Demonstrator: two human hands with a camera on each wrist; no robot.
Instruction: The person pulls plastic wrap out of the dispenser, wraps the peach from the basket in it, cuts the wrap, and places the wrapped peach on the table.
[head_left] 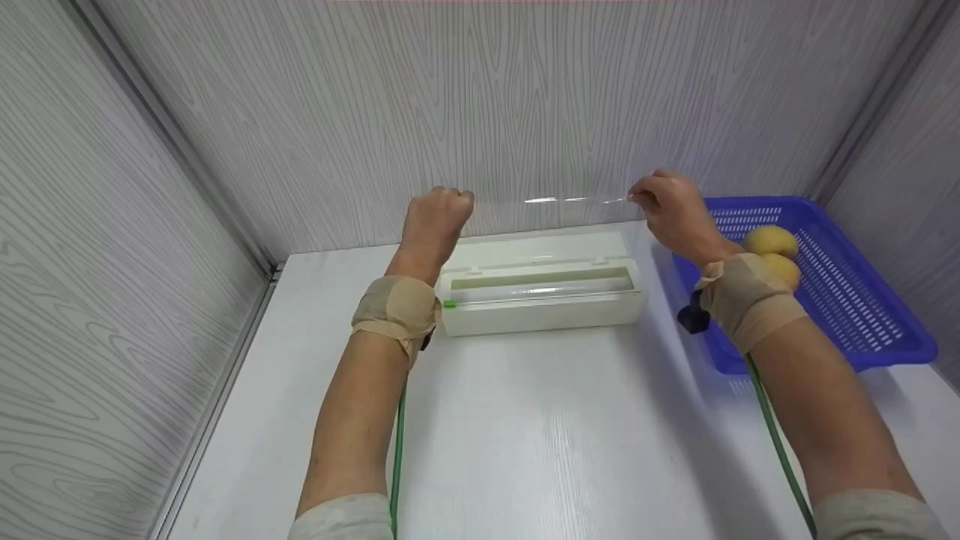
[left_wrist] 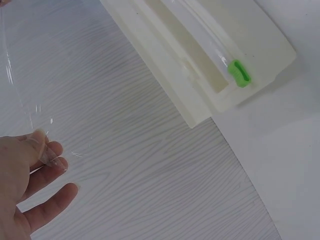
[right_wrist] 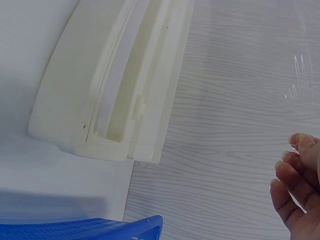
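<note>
A clear sheet of cling film (head_left: 551, 200) is stretched between the two raised hands, its glossy upper edge catching light. My left hand (head_left: 439, 217) pinches one corner; in the left wrist view, thumb and fingers (left_wrist: 36, 165) grip the crumpled film. At the other corner my right hand (head_left: 673, 214) pinches the film between thumb and forefinger. Below and between the hands lies a white cling film dispenser (head_left: 544, 319) with its lid tipped back, a roll inside. A green slide cutter (head_left: 449, 304) sits at the left end of its front rail.
To the right stands a blue plastic basket (head_left: 870, 300) holding yellow round fruit (head_left: 771, 241), partly hidden by the right wrist. A wood-grain panel (head_left: 525, 97) rises behind the white table (head_left: 525, 435), with side panels left and right. Green cables (head_left: 400, 450) run along both forearms.
</note>
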